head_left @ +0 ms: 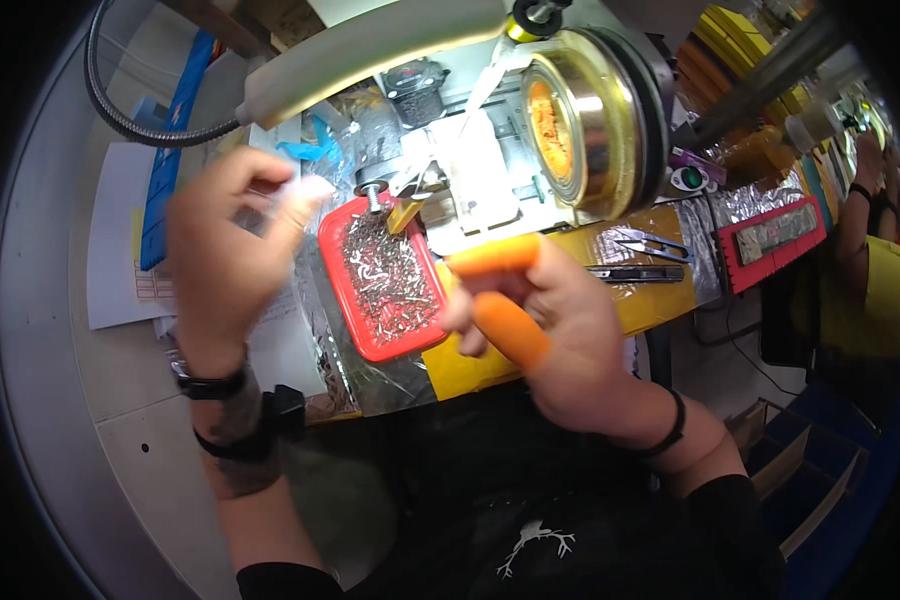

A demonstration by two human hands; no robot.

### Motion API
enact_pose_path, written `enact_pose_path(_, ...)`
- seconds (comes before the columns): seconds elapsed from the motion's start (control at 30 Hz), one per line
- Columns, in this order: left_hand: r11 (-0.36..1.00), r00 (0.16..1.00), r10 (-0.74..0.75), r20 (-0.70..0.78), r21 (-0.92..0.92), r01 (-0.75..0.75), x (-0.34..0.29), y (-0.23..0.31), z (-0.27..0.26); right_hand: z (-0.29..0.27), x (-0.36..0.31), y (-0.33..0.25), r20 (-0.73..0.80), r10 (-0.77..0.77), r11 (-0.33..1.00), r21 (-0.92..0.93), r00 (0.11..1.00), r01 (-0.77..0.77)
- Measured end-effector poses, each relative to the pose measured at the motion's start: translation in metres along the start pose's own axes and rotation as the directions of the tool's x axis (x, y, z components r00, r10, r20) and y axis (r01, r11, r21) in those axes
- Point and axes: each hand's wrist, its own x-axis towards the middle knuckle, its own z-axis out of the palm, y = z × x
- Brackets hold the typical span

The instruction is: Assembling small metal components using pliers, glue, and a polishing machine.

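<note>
Head view: red tray (pixel 378 352) of small metal parts (pixel 395 280) on the bench, between both hands.
Left hand (pixel 232 245) blurred left of tray, fingers curled, can't tell if holding; right hand (pixel 560 330) at tray's right edge, orange-covered thumb and forefinger apart, contact unclear; bench under yellow sheeting (pixel 460 375), with blue-handled snips (pixel 667 247) beside a dark slim tool (pixel 638 273); lit lamp (pixel 380 60) overhead, round drum (pixel 607 125) behind; paper (pixel 120 240) far left; divided box (pixel 800 465) low right; co-worker's arm (pixel 867 180) far right.
</note>
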Motion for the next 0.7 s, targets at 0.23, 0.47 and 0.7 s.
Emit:
enact_pose_path(0.23, 0.985, 0.987, 0.158, 0.010, 0.065, -0.159, -0.019, 0.012, 0.055, 0.022, 0.058, 0.034, -0.358, -0.172, 0.943, 0.210, 0.918, 0.259)
enact_pose_path(0.47, 0.967, 0.983, 0.183, 0.004, 0.180, -0.181, -0.026, -0.001, 0.073, 0.018, 0.070, 0.033, -0.361, -0.197, 0.964, 0.098, 0.912, 0.247)
enact_pose_path(0.7, 0.930, 0.963, 0.263, 0.054, 0.250, -0.268, -0.017, 0.012, 0.053, 0.007, 0.080, 0.042, -0.385, -0.300, 0.953, -0.150, 0.873, 0.262)
